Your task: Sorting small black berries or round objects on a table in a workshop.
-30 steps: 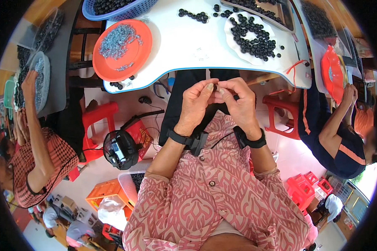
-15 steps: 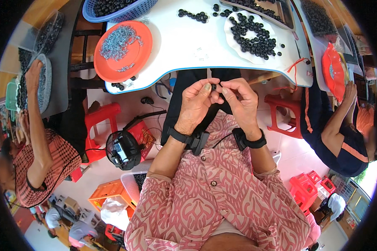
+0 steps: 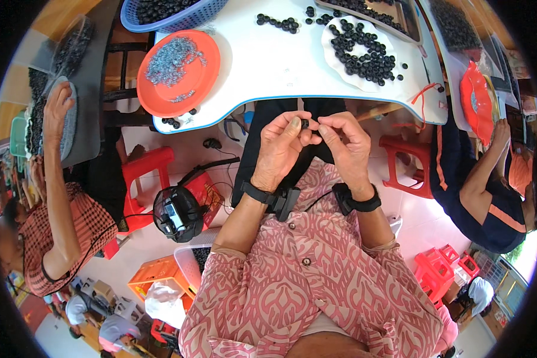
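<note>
Just beyond the table's near edge, over my lap, my left hand pinches a small round black bead-like piece between thumb and fingers. Close on its right, my right hand has thumb and forefinger pressed together; whatever is between them is too small to make out. Past my hands on the white table stands a white wavy-rimmed plate with many similar black pieces. An orange-red plate at the left bears a heap of small clear bluish pieces.
A blue basket of black pieces stands far left, a metal tray far right. Red string hangs at the table's right edge. Red stools flank me. Co-workers sit left and right; one's hand is over a tray.
My hands keep almost the same pose, with the right fingertips slightly farther from the black piece. The left co-worker's hand has shifted a little. The whole view has moved slightly.
</note>
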